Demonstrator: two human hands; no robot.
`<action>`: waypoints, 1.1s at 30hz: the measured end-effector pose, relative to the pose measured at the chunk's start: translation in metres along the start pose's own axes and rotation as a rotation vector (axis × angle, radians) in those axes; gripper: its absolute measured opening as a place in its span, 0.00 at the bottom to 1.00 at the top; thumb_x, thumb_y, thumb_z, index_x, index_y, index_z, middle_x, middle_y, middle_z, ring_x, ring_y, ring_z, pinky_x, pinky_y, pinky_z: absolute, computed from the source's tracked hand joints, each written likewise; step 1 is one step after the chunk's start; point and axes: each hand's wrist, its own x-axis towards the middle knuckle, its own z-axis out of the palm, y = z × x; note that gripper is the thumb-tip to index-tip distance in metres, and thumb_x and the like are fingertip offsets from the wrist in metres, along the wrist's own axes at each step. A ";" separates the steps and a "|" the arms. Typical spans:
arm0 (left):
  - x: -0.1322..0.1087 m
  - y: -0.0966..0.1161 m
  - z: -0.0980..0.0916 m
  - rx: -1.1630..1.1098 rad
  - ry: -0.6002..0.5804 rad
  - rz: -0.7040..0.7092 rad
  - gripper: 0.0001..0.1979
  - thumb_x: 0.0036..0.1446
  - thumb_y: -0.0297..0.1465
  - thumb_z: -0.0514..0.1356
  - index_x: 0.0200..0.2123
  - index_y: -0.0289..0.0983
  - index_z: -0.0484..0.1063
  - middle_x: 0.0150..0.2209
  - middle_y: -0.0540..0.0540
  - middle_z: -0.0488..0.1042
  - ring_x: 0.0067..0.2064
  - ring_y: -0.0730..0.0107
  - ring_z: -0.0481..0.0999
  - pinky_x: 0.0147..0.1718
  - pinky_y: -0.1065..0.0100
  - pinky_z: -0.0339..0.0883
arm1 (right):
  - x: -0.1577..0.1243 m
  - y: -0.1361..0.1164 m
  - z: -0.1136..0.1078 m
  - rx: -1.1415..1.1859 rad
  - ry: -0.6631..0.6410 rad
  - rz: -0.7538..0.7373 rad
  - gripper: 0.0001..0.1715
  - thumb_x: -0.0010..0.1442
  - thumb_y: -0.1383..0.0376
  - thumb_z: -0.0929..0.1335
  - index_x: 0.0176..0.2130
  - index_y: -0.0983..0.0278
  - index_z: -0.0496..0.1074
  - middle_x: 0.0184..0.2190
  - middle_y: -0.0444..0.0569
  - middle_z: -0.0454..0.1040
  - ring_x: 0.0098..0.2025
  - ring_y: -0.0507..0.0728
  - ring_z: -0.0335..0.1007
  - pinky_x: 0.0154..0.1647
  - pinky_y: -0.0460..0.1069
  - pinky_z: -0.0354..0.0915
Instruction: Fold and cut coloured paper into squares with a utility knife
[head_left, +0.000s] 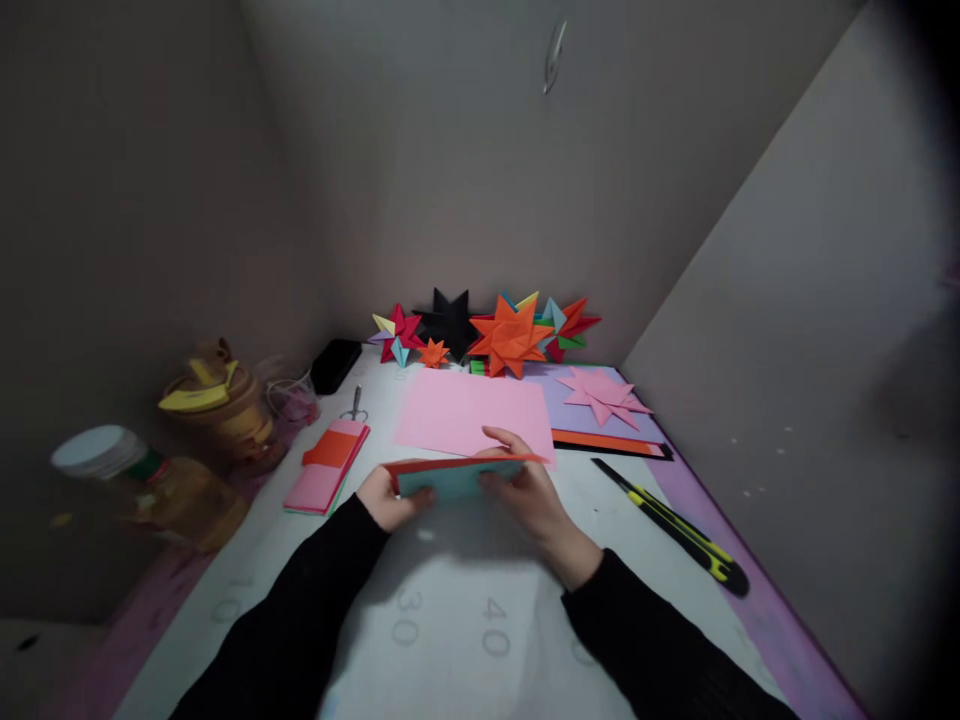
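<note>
Between my two hands, a little above the table, are light blue paper (454, 485) and orange paper (450, 464), the orange showing along the far edge. My left hand (388, 500) grips the left end, thumb on the blue side. At the right end my right hand (529, 490) pinches the papers with its thumb in front, one finger raised behind. Whether the two colours are separate sheets I cannot tell. Beyond my hands a pink paper sheet (472, 408) lies flat on the white table cover (450, 640).
Left: stacked paper strips (324, 485), scissors (355, 405), a black phone (336, 365), a white-lidded jar (180, 500) and a brown cup (225, 400). Right: a utility knife (682, 535), coloured sheets (570, 412) and a pink paper star (606, 397). Folded stars, one orange (510, 335), line the wall.
</note>
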 end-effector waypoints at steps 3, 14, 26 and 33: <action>0.002 -0.002 0.004 -0.016 -0.008 0.033 0.22 0.45 0.36 0.65 0.43 0.32 0.74 0.41 0.38 0.78 0.40 0.55 0.77 0.39 0.59 0.72 | 0.000 0.005 0.003 0.036 -0.028 0.008 0.22 0.48 0.61 0.73 0.45 0.61 0.73 0.43 0.51 0.76 0.44 0.61 0.71 0.44 0.56 0.67; -0.002 0.001 0.005 -0.027 -0.019 0.044 0.20 0.47 0.35 0.64 0.44 0.31 0.74 0.39 0.40 0.79 0.40 0.56 0.78 0.39 0.61 0.72 | -0.002 0.017 0.003 0.204 -0.085 0.046 0.17 0.48 0.63 0.73 0.40 0.60 0.76 0.39 0.48 0.78 0.39 0.59 0.74 0.41 0.53 0.68; -0.001 -0.004 0.003 0.027 -0.002 0.043 0.20 0.50 0.36 0.63 0.44 0.29 0.74 0.39 0.37 0.79 0.40 0.54 0.78 0.38 0.59 0.72 | -0.003 0.014 0.006 0.134 -0.060 0.042 0.14 0.49 0.62 0.72 0.39 0.61 0.76 0.38 0.48 0.78 0.38 0.60 0.74 0.39 0.54 0.69; -0.003 -0.001 0.014 -0.066 0.124 0.062 0.23 0.48 0.40 0.64 0.45 0.32 0.74 0.43 0.38 0.78 0.45 0.54 0.76 0.44 0.58 0.69 | -0.005 0.015 0.008 0.133 -0.055 0.080 0.15 0.50 0.61 0.72 0.40 0.60 0.76 0.40 0.48 0.78 0.41 0.61 0.73 0.43 0.56 0.68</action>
